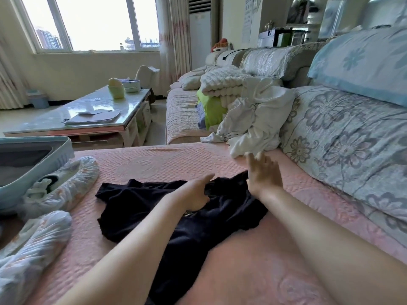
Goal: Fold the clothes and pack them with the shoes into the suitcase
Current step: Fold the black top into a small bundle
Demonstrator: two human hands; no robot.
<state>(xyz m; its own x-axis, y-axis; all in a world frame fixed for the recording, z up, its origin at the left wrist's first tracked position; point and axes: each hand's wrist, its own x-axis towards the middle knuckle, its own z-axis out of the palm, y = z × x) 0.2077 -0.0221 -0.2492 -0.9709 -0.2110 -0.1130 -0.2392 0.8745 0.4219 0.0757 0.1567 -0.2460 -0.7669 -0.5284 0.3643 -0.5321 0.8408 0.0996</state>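
Head view: the black garment (176,219) lay rumpled on the pink sofa seat (154,164). The left hand (195,194) sat on it, grip curled into the cloth, thumb out. The right hand (263,172) hung over the garment's far edge, grip released, fingers spread, near the white clothes pile (253,119). At left, a bagged shoe (63,186) lay against the open blue suitcase (57,155), and a second bagged shoe (37,245) sat nearer.

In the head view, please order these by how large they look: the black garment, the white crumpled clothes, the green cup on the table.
1. black garment
2. white clothes
3. green cup
The cup stands farthest from the camera, so its real size is unsure.
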